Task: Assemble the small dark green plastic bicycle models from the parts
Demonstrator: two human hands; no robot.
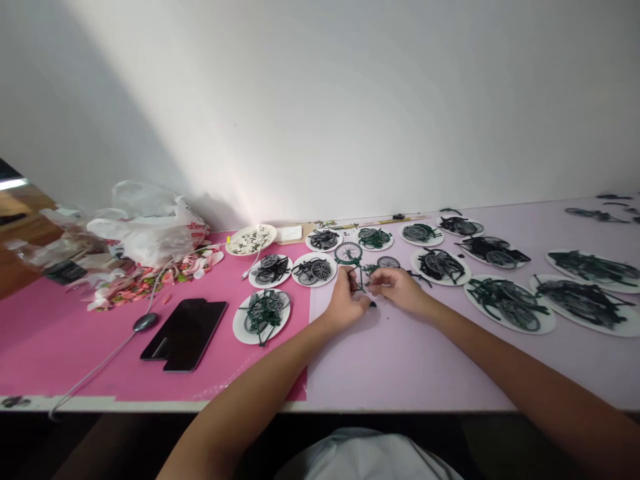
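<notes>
Worktable, covered in pink (280, 373) at left and lilac (400, 373) under the hands; places are given from the green model bicycle (361, 272). Nearest, well to its near left, two dark flat devices (197, 327) overlap; beyond them, nearer the bicycle, a white plate (239, 328) bears green parts. Immediately on its near side, the left hand (346, 299) is the closer, fingers curled and apparently clamped on the frame; the right hand (395, 288) lies just to its right, fingertips bent inward, their contact impossible to tell. From the fingers the bicycle extends away; its long axis seems to run obliquely, its spoked wheel (349, 253) at far left. Farther plates (439, 237) of parts stand beyond and rightward, before a pale wall (350, 120).
</notes>
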